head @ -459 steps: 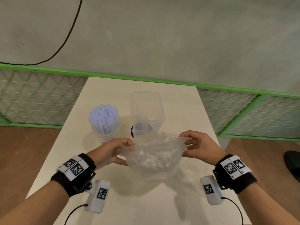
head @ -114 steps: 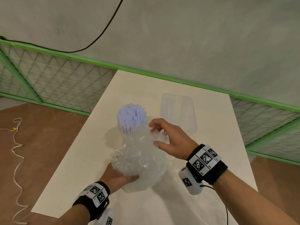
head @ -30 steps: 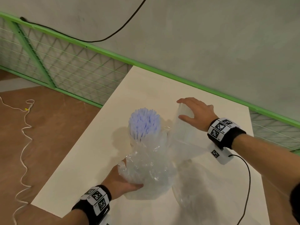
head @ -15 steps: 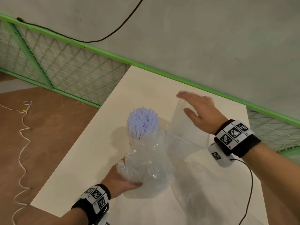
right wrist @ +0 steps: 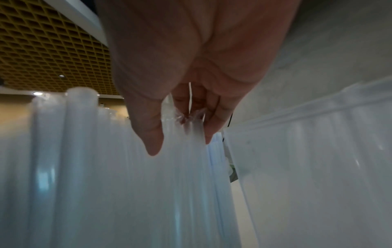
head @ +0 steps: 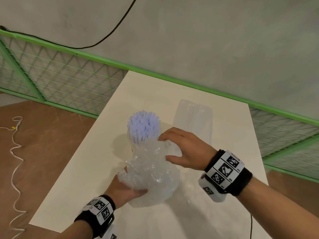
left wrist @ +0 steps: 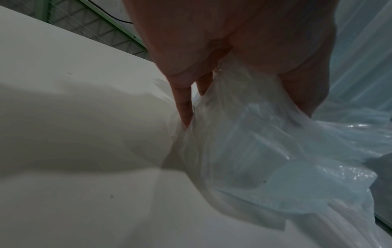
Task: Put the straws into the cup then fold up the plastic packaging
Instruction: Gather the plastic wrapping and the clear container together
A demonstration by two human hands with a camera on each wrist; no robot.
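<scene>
A bundle of pale blue straws [head: 143, 125] stands upright in a clear cup that is mostly hidden behind the crumpled clear plastic packaging [head: 151, 171]. My left hand [head: 126, 188] grips the packaging's lower left from below; in the left wrist view its fingers [left wrist: 184, 107] dig into the film [left wrist: 265, 151]. My right hand [head: 183, 149] has curled fingers on the packaging's top, right beside the straws, with the thumb lower on its right side. The right wrist view shows a crinkle of film [right wrist: 187, 117] at the fingertips, with the straws [right wrist: 84, 167] close behind.
A tall clear container [head: 193, 121] stands on the white table [head: 82, 190] behind my right hand, also in the right wrist view [right wrist: 307, 151]. A green mesh fence [head: 69, 78] borders the table's far side. A white cord [head: 15, 152] lies on the floor at left.
My right hand has left the clear container and come back down to the top of the packaging by the straws. The left hand keeps its hold on the packaging.
</scene>
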